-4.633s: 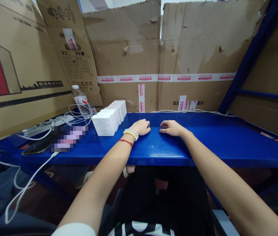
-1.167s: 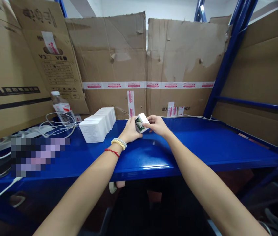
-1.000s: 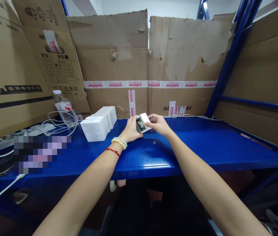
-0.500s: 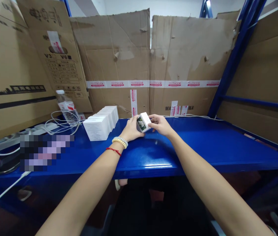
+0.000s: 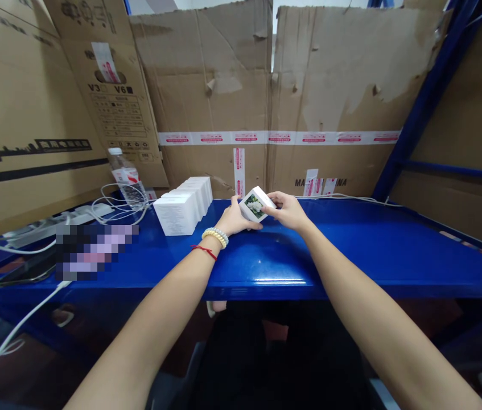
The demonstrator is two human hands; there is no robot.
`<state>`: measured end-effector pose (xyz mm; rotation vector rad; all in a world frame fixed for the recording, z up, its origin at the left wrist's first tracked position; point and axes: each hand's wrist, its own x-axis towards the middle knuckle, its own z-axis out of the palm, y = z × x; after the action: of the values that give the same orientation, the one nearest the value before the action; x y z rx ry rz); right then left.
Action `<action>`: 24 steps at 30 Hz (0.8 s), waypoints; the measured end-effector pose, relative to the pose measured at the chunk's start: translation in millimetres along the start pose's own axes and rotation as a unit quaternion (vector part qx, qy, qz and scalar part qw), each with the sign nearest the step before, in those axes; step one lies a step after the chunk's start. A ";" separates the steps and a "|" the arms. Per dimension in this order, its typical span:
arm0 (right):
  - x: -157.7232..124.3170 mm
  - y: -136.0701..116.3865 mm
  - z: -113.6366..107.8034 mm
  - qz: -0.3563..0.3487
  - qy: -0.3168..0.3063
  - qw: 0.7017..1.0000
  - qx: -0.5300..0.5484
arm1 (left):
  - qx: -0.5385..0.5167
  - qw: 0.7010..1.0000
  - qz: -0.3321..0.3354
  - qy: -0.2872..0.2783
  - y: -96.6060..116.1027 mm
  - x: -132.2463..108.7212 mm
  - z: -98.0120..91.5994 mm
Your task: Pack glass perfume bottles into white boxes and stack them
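Note:
A small white box [image 5: 262, 195] with a picture of white flowers on green on one face is held tilted above the blue shelf. My left hand [image 5: 233, 219] grips it from the left and below, thumb underneath. From the right, my right hand [image 5: 288, 212] pinches its right side, fingers partly hidden behind it. A yellow and grey coil bracelet [image 5: 215, 237] and a red string [image 5: 204, 249] are on my left wrist. To the left of my hands, a row of similar white boxes [image 5: 176, 213] stands on the shelf.
The blue shelf [image 5: 373, 250] carries a plastic bottle [image 5: 127, 177], a power strip [image 5: 65, 224], tangled white cables and a dark phone [image 5: 27, 272] at the left, beside a pixelated patch. Cardboard sheets [image 5: 206, 108] wall the back and sides; a blue post [image 5: 420, 108] rises at right.
The box has turned so that its picture face shows more fully to me. Both hands still hold it. The whole view has shifted slightly, with the scene moving right and up.

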<state>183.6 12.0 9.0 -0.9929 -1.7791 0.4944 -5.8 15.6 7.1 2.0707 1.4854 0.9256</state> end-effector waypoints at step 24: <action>2.7 1.0 -4.6 0.025 0.024 0.986 -0.163 | 0.025 0.997 0.048 0.057 -17.4 8.2 -7.3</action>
<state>187.7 14.3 11.8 -1.2651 -1.8313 0.2099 -20.9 28.9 2.5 2.1736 1.4903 1.0706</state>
